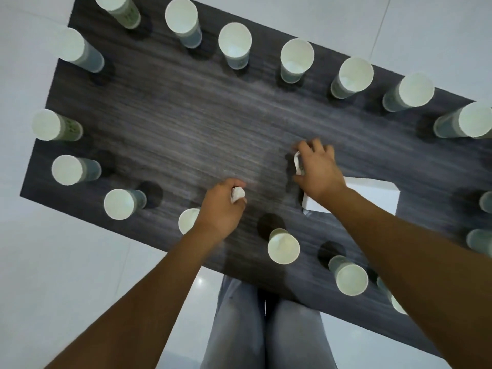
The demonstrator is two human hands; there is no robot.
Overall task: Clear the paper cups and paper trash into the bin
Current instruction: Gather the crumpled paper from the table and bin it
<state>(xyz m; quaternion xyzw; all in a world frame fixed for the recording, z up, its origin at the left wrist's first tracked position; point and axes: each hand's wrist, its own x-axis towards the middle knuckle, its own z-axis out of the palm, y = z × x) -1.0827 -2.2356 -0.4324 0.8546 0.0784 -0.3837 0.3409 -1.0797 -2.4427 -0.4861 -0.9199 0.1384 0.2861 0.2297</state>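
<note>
- The left hand [219, 209] grips a crumpled paper wad [237, 194], fingers curled round it, near the middle of the dark table [186, 123].
- The right hand [318, 169] pinches a second paper scrap [298, 163] — just beyond the table's white box [372, 194].
- Upright paper cups [283, 246] ring the table's edges.

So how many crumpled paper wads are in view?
2. One paper wad is in the left hand, the other in the right hand. More may hide behind cups.
</note>
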